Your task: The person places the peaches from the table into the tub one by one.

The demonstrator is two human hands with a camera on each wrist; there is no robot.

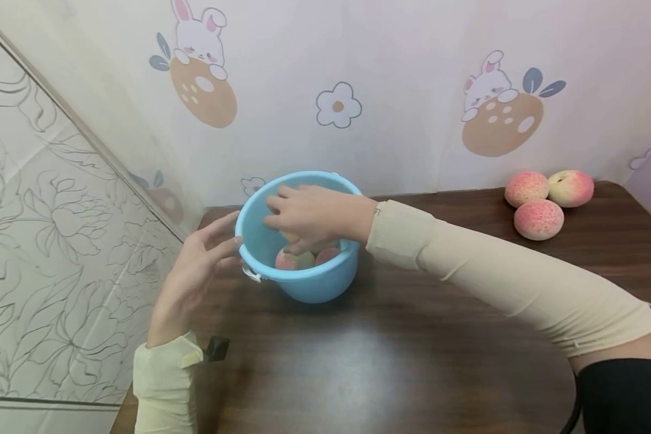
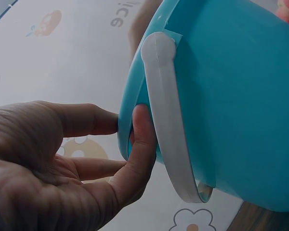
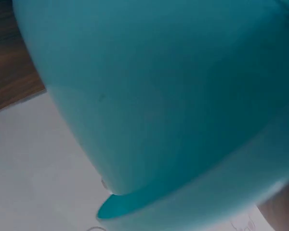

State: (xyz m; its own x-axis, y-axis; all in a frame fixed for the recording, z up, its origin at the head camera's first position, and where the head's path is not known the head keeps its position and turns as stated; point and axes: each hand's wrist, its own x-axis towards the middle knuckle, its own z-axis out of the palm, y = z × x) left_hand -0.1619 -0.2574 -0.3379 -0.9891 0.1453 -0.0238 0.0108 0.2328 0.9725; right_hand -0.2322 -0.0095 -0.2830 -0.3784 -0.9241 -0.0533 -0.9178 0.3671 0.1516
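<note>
A light blue bucket [image 1: 317, 286] stands on the table near the wall, with peaches [image 1: 295, 259] inside. My left hand [image 1: 198, 262] pinches the bucket's rim at its left side. In the left wrist view, the left hand [image 2: 86, 159] has its thumb and fingers on either side of the rim, beside the white handle [image 2: 168, 120]. My right hand [image 1: 314, 217] reaches over the rim into the bucket, its fingers bent around a peach that they mostly cover. The right wrist view shows only the bucket's outer wall [image 3: 149, 106], not the hand.
Three more peaches [image 1: 539, 220] sit together at the back right of the dark wooden table [image 1: 412, 361]. Behind the bucket is a wall [image 1: 401, 90] with rabbit and flower prints. A panel [image 1: 59, 241] with flower line drawings runs along the left.
</note>
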